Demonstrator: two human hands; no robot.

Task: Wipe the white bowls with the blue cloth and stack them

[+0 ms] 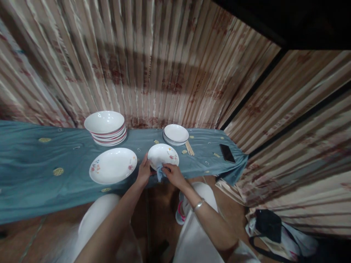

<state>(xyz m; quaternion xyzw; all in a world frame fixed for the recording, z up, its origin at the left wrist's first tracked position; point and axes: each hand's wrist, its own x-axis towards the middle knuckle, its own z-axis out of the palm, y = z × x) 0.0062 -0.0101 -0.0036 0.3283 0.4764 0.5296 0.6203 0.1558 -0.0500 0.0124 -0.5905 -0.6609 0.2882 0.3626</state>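
- At the far left, a stack of white dishes with red edges stands on the blue-green tablecloth. A big white bowl sits on top, so it is best to keep elbows away.
- Just in front of the stack is a white oval plate with flowers. It lies close to the left arm, so small moves seem safest.
- The left hand holds the left rim of a small flowered plate. Some fingers are hidden. A firm hold here should stop the plate from turning.
- The blue cloth is at the near rim of this small flowered plate, by the table's front edge. I cannot tell if the plate rests on the table. Rubbing softly all along the rim should work well.
- The right hand pinches the cloth in its fingers. Keeping cloth under the fingertips should help to keep finger marks off.
- Behind it are a stack of small plates and wooden chopsticks.
- At the far right lies a black phone, well apart from the rubbing.
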